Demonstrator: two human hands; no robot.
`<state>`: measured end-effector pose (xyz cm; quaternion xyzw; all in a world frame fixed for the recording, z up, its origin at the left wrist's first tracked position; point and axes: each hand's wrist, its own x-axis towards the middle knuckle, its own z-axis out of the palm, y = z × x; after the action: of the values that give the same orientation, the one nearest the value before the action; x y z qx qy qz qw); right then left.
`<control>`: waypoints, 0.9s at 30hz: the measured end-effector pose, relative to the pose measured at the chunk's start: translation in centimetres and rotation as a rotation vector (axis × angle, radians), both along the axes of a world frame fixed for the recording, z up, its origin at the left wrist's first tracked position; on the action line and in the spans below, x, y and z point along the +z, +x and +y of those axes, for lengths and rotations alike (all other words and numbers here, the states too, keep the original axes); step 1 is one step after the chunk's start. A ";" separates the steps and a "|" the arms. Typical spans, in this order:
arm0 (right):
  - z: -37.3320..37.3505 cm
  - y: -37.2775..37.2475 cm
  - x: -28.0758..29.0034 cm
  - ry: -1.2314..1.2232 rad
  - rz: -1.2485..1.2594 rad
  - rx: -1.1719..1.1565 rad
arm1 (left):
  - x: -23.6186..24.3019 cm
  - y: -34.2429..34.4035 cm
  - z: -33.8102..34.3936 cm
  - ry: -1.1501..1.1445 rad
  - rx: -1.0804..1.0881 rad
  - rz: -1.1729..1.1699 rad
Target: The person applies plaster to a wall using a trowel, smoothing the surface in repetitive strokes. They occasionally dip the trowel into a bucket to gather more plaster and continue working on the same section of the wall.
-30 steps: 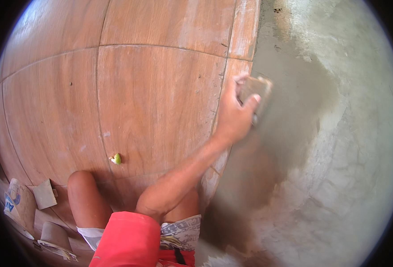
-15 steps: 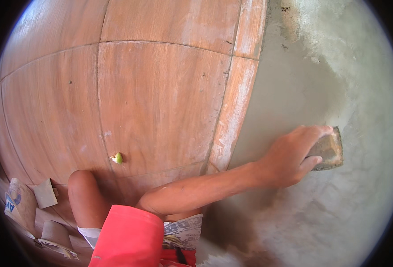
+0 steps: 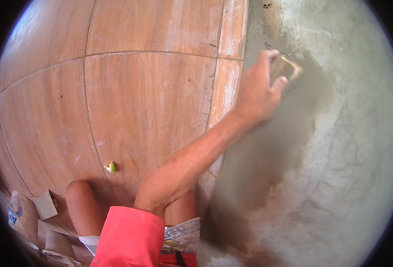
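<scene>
Gripping the small grey block (image 3: 286,67) from above, your right hand (image 3: 259,91) has its fingers wrapped over it on the wet cement floor (image 3: 339,147). It looks light, probably spongy and damp; hold its top and sides. Your left hand isn't in view.

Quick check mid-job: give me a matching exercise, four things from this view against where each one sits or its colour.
Things:
1. sponge
2. wood-look tiles
3. small green object
4. pink sleeve

Descriptions:
A. bottom edge, on the person's arm
B. gripped by a hand against the grey cement
C. lying on a tile near the knee
D. orange-brown, covering the left side

Pairs: 1-B, 2-D, 3-C, 4-A
</scene>
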<state>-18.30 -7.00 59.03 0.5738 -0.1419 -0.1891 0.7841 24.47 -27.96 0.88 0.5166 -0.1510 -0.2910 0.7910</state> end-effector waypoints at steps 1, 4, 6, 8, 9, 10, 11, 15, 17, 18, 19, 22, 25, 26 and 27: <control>0.3 0.4 -0.2 -0.002 0.000 0.002 | 1.9 -1.3 1.0 -0.060 0.050 -0.098; 0.5 1.0 -0.8 -0.008 -0.005 -0.006 | 5.7 -4.3 4.9 -0.254 -0.140 -0.087; 0.8 1.2 -1.1 -0.014 -0.003 -0.012 | 6.5 -5.6 6.7 -0.373 -0.234 -0.044; 0.9 1.2 -1.1 -0.015 -0.011 -0.007 | 3.9 -3.6 6.6 -0.160 -0.080 0.015; 1.1 1.3 -1.2 -0.017 -0.018 0.001 | 1.6 -2.0 5.5 -0.123 -0.015 0.131; 1.3 1.2 -1.3 -0.018 -0.024 0.001 | -0.6 -0.3 4.0 -0.088 0.046 0.250; 1.4 1.0 -1.4 -0.022 -0.033 0.007 | -2.1 1.4 2.8 -0.031 0.026 0.274; 0.7 0.3 -1.9 -0.014 -0.062 0.024 | -3.6 3.1 -0.3 0.081 -0.037 0.153; 0.8 0.3 -2.0 -0.018 -0.062 0.018 | -2.1 1.5 -0.6 0.105 0.006 0.048; 0.8 0.3 -2.1 -0.025 -0.065 0.016 | -0.7 0.3 -0.1 0.086 0.040 0.039; 0.9 0.4 -2.1 -0.028 -0.065 0.012 | 1.5 -0.7 0.9 0.002 0.012 0.036; 1.1 0.4 -2.3 -0.026 -0.077 0.010 | 7.0 -4.4 4.9 -0.205 -0.129 -0.062; 1.5 0.4 -2.5 -0.033 -0.078 0.004 | 8.5 -6.4 7.7 -0.344 -0.321 -0.007; 1.7 0.2 -2.4 -0.031 -0.078 0.006 | 7.7 -5.9 7.8 -0.271 -0.252 -0.001; 1.7 0.3 -2.4 -0.032 -0.081 0.007 | 6.3 -5.0 7.5 -0.201 -0.187 0.007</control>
<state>-18.03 -5.34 56.60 0.5688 -0.1748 -0.1607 0.7874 19.43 -20.47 7.15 0.4175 -0.2238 -0.3487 0.8087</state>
